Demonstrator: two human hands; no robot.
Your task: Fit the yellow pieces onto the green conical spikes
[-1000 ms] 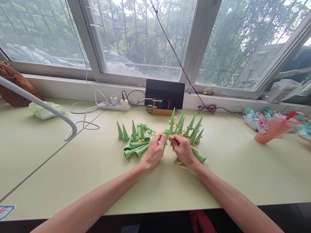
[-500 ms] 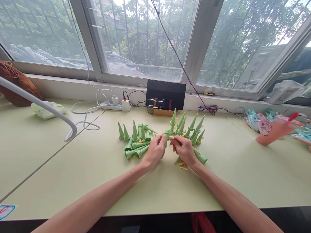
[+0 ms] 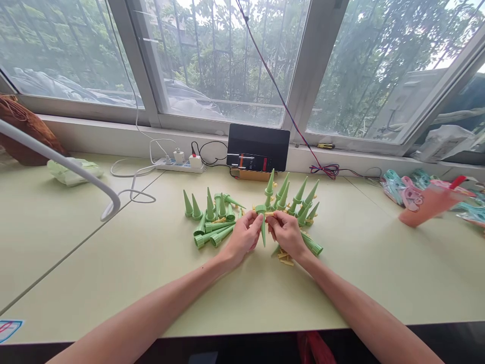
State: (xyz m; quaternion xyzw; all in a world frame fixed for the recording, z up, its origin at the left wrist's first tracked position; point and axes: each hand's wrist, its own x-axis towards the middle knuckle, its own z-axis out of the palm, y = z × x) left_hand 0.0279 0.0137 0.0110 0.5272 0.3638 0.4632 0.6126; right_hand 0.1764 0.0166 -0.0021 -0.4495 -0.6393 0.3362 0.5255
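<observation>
My left hand and my right hand meet over the table, both pinched on one green cone spike that points tip down between them. A small yellow piece sits at the spike's wide top, under my right fingers. A heap of green spikes lies and stands to the left. Behind my right hand a row of upright spikes stands, and small yellow parts lie near my right wrist.
A black tablet with a phone leans at the sill. A power strip with cables lies left of it. A white lamp arm crosses the left. At the right, another person's hand works among pink and teal items.
The spike in my hands has swung from slanted to nearly upright, tip down. My hands stayed in place. The other person's hand at the right shifted slightly.
</observation>
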